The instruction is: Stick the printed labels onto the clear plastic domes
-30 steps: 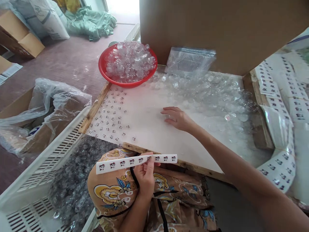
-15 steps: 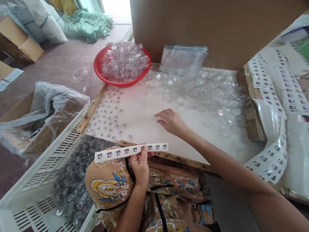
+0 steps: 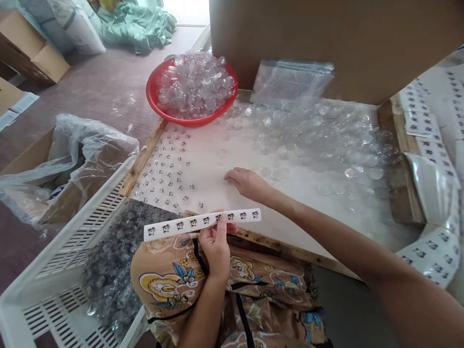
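Note:
My left hand (image 3: 218,240) grips a white strip (image 3: 181,226) printed with a row of small panda pictures, thumb on top, above my lap. Over the white board (image 3: 206,164), my right hand (image 3: 246,184) is held with its fingers drawn together; whether something small is between the fingertips is hidden. Left of it, clear pieces with panda pictures (image 3: 179,180) lie in rows on the board. Many clear round pieces (image 3: 319,140) are spread on the board's far right part. A red basin (image 3: 152,99) heaped with clear round pieces stands at the far left corner.
Wooden edging (image 3: 145,157) borders the board. A white crate (image 3: 68,241) with many dark-looking clear pieces is at left, beside a plastic-lined box (image 3: 25,154). Clear bags (image 3: 292,82) lean on a cardboard wall (image 3: 326,43). Sticker sheets (image 3: 431,251) lie at right.
The view has shifted slightly, so the board and basin sit further right. My right hand has moved left over the board, its fingers closer together. My left hand still holds the strip.

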`<move>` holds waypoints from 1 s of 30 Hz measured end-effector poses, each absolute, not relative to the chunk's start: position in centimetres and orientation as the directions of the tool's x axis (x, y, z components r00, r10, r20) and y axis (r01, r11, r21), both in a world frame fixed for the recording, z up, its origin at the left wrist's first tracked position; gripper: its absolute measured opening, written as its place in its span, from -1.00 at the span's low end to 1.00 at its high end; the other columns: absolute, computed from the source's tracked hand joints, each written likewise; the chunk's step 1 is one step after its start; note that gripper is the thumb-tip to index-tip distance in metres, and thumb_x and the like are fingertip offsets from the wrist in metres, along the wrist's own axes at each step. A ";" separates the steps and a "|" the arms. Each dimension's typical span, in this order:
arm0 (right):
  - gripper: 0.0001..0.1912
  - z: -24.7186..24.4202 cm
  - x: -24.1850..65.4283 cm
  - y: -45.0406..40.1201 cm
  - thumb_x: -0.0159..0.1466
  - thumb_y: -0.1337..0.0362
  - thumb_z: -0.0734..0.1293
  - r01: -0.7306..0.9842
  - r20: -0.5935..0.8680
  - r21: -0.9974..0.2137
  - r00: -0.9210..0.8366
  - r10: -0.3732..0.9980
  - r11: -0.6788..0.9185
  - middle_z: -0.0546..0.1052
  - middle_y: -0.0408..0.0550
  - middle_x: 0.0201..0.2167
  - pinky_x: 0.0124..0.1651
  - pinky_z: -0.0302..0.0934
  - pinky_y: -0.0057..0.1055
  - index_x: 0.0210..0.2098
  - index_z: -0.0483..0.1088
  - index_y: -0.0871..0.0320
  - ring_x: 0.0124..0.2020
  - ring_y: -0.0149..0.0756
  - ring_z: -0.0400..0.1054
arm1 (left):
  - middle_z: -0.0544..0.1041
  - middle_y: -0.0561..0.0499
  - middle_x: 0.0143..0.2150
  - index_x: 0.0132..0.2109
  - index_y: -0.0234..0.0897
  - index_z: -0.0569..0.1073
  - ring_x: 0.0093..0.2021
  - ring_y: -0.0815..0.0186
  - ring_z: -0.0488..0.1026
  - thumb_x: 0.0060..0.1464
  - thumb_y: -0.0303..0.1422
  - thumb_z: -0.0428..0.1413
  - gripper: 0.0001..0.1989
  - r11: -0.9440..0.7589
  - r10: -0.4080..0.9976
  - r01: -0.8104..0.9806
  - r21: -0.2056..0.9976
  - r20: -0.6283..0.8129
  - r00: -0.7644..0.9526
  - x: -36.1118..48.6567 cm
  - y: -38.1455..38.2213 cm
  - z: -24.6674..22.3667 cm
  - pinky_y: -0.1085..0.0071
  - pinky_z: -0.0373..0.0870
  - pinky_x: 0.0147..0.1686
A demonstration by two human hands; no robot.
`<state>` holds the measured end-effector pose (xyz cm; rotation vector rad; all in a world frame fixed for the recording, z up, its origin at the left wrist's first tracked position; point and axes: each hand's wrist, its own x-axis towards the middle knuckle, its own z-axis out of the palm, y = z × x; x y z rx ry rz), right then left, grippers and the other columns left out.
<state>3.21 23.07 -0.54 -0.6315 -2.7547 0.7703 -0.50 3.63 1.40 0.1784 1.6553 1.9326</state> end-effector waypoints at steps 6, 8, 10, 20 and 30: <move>-0.89 -0.1 1.7 24.7 0.30 0.31 0.31 0.361 0.185 -0.536 -0.832 0.523 0.764 0.49 0.08 -0.17 -0.03 0.19 -0.25 -0.22 0.48 0.16 -0.11 -0.13 0.32 | 0.60 -0.01 -0.43 -0.17 -0.36 0.55 -0.57 0.32 0.53 0.02 -0.13 0.28 -0.63 -0.042 0.499 -0.350 0.936 -0.284 -0.819 -0.5 3.6 1.2 0.46 0.51 -0.59; -0.82 -0.1 0.4 25.1 0.33 0.31 0.29 0.400 0.191 -0.466 -0.825 0.531 0.789 0.48 0.11 -0.09 -0.03 0.18 -0.24 -0.10 0.45 0.17 -0.06 -0.09 0.28 | 0.60 -0.01 -0.45 -0.18 -0.36 0.55 -0.57 0.32 0.53 0.02 -0.13 0.28 -0.64 -0.038 0.498 -0.353 0.935 -0.288 -0.818 -0.6 3.6 1.2 0.46 0.50 -0.60; -0.78 -0.4 -1.0 25.2 0.35 0.33 0.26 0.431 0.150 -0.372 -0.846 0.511 0.822 0.45 0.16 -0.04 -0.06 0.17 -0.24 -0.03 0.42 0.19 -0.05 -0.07 0.25 | 0.59 0.00 -0.47 -0.16 -0.36 0.55 -0.57 0.31 0.54 0.04 -0.15 0.27 -0.65 -0.038 0.498 -0.353 0.935 -0.289 -0.818 -0.6 3.5 1.0 0.47 0.50 -0.59; -0.71 -0.4 -0.6 25.7 0.34 0.48 0.12 0.451 0.100 -0.498 -0.819 0.566 0.740 0.50 0.12 -0.13 -0.13 0.18 -0.33 -0.08 0.41 0.21 -0.17 -0.18 0.34 | 0.58 0.02 -0.53 -0.12 -0.38 0.56 -0.58 0.29 0.54 0.04 -0.14 0.26 -0.61 -0.022 0.496 -0.371 0.928 -0.312 -0.810 -0.5 3.3 0.6 0.46 0.48 -0.60; -0.79 -0.8 -1.7 25.9 0.33 0.36 0.25 0.349 0.154 -0.360 -0.892 0.425 0.865 0.44 0.18 -0.09 -0.04 0.21 -0.22 -0.11 0.48 0.21 -0.12 -0.11 0.30 | 0.57 0.03 -0.55 -0.12 -0.38 0.57 -0.61 0.32 0.52 0.03 -0.16 0.27 -0.62 -0.046 0.496 -0.368 0.929 -0.298 -0.815 -0.6 3.4 0.6 0.46 0.48 -0.60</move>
